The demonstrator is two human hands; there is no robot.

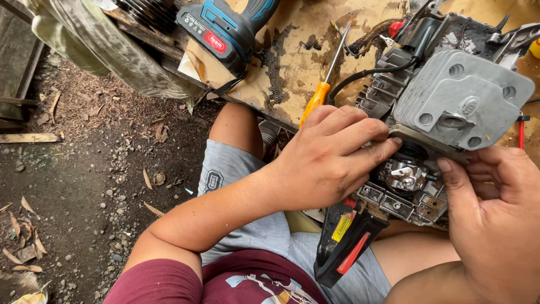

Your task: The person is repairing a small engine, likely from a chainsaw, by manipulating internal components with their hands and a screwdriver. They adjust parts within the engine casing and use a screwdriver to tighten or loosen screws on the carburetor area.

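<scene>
A small engine (450,107) with a grey finned cylinder lies on its side at the edge of an oil-stained wooden board (304,67). My left hand (332,157) rests its fingertips on the engine's lower side, above a round metal part (402,174). My right hand (495,208) comes in from the right, thumb pressed against the engine casing beside that same part. Whether either hand grips a small piece is hidden by the fingers. A black handle with red and yellow markings (346,242) hangs below the engine over my lap.
An orange-handled screwdriver (323,84) lies on the board just above my left hand. A blue and black cordless drill (225,28) lies at the board's top left. A thin red tool (521,132) sits at the right. Dirt ground with gravel and dry leaves (84,186) spreads left.
</scene>
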